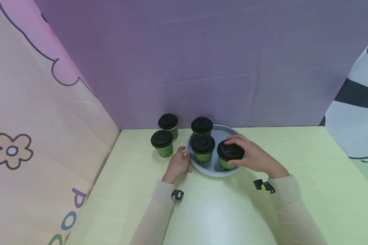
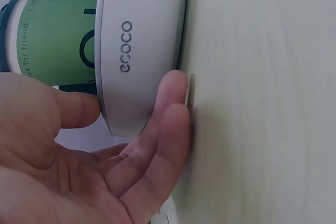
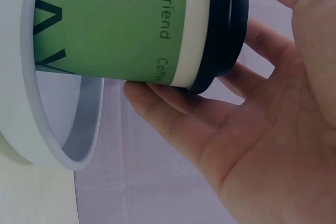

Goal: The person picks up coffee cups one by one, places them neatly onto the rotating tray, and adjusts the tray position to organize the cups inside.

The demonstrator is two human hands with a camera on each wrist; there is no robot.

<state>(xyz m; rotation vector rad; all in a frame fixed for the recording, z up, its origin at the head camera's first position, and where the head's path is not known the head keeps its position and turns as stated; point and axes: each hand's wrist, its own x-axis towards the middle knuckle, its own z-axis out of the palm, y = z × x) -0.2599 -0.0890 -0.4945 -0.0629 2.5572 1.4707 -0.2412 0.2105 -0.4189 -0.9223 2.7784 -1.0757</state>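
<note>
A round grey tray [image 1: 215, 167] marked "ecoco" holds several green paper coffee cups with black lids. My right hand [image 1: 256, 157] grips the coffee cup at the tray's right [image 1: 230, 149], fingers and thumb around its lid and upper side. In the right wrist view this cup [image 3: 115, 30] stands upright, its bottom hidden behind the tray's rim. My left hand [image 1: 178, 163] holds the tray's left edge. In the left wrist view the thumb touches the rim [image 2: 118, 40] and the fingers curl toward the underside. Two more cups on the tray are a front one [image 1: 203, 149] and a back one [image 1: 201, 126].
Left of the tray, on the pale yellow table [image 1: 208, 211], stand two more lidded cups, one nearer [image 1: 162, 143] and one behind [image 1: 168, 125]. A purple backdrop [image 1: 214, 68] rises at the table's far edge. A printed cloth [image 1: 49, 119] hangs on the left.
</note>
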